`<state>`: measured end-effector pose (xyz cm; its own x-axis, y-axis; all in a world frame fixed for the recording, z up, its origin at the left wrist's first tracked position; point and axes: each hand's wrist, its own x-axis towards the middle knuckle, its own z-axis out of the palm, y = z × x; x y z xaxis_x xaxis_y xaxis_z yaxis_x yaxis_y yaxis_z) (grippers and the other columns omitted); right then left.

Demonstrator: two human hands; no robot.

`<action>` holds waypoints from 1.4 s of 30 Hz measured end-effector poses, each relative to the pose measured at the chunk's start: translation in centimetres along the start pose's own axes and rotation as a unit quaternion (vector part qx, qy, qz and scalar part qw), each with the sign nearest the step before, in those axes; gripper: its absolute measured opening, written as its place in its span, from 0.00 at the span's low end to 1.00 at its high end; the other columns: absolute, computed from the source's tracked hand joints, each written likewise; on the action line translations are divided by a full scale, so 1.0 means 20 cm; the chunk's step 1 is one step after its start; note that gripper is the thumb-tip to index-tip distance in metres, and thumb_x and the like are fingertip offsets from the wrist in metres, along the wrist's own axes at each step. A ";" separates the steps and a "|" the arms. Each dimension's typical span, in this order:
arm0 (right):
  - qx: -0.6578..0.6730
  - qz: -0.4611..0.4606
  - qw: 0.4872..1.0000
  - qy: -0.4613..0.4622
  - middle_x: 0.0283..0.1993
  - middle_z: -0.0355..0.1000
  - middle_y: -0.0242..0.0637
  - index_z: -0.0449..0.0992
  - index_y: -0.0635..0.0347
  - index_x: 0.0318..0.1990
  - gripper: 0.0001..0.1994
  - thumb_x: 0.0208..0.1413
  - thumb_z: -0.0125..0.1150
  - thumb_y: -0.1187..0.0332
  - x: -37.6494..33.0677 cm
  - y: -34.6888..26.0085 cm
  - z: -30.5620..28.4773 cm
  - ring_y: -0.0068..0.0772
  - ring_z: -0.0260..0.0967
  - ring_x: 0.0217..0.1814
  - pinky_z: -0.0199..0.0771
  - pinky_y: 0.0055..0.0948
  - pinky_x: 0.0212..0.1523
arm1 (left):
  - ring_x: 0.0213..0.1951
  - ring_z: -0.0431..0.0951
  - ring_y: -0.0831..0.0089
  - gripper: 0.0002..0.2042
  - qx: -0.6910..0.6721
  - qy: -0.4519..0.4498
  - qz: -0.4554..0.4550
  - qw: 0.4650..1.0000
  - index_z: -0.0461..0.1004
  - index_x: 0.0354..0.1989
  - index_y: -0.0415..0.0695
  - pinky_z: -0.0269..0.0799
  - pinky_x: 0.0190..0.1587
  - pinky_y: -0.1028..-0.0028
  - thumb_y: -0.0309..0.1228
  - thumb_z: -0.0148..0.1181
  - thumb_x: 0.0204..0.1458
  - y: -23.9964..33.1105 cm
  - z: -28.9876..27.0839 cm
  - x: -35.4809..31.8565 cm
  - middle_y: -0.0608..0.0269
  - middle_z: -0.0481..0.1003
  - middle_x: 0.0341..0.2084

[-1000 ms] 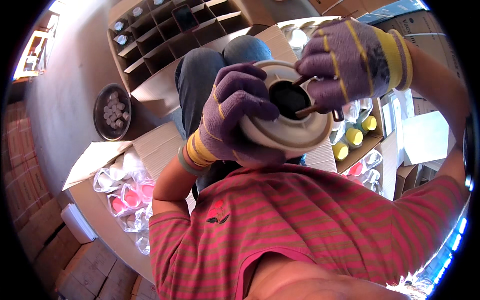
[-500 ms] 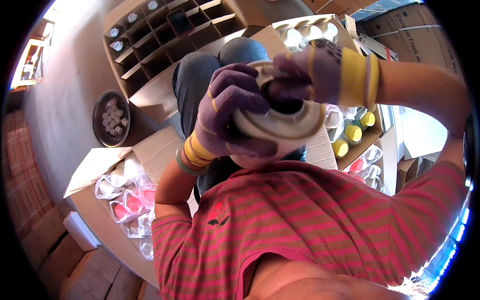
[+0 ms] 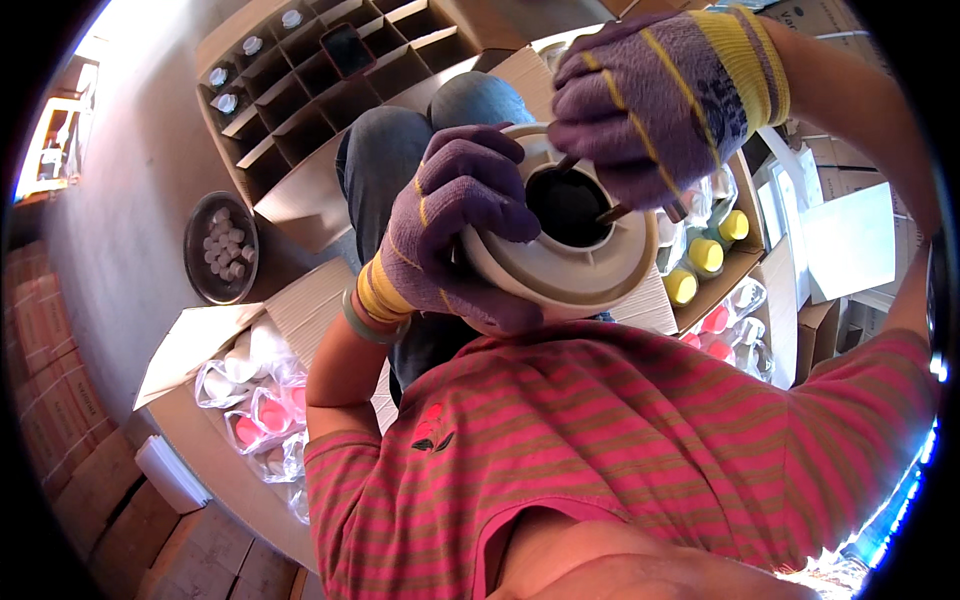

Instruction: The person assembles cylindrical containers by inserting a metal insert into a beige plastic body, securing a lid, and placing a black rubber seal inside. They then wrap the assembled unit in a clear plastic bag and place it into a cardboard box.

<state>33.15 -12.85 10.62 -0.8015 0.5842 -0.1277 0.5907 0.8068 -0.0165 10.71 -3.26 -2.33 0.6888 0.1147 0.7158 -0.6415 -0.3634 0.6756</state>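
My left hand (image 3: 455, 225), in a purple knit glove with yellow stripes, grips a cream round container (image 3: 570, 275) by its side, held up close to my chest. Its dark round opening faces me. My right hand (image 3: 650, 100), gloved the same way, is over the container's top rim and holds a thin brown stick-like tool (image 3: 615, 212) whose end crosses the opening. My knees in blue jeans (image 3: 395, 160) show behind the hands.
A cardboard divider box (image 3: 300, 90) with a few white caps stands ahead. A dark round dish of white caps (image 3: 220, 250) lies on the floor at left. Open cartons hold bagged pink items (image 3: 260, 415) at left and yellow and pink bottles (image 3: 705, 255) at right.
The right hand shifted up and right over the container's rim, uncovering the dark opening again. The left hand kept its grip on the container.
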 end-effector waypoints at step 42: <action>0.152 0.088 0.974 -0.142 0.31 0.75 0.41 0.75 0.56 0.31 0.14 0.55 0.67 0.56 0.08 -0.03 0.06 0.46 0.75 0.38 0.74 0.40 0.39 | 0.48 0.71 0.55 0.30 -0.003 0.004 -0.011 1.000 0.76 0.37 0.46 0.66 0.56 0.55 0.47 0.82 0.24 -0.06 0.08 0.00 0.60 0.71 0.39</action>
<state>31.65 -12.60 9.27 -0.6527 0.6280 -0.4238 0.7515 0.6076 -0.2571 12.04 -4.38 -3.44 0.6997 0.1303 0.7024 -0.6287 -0.3547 0.6921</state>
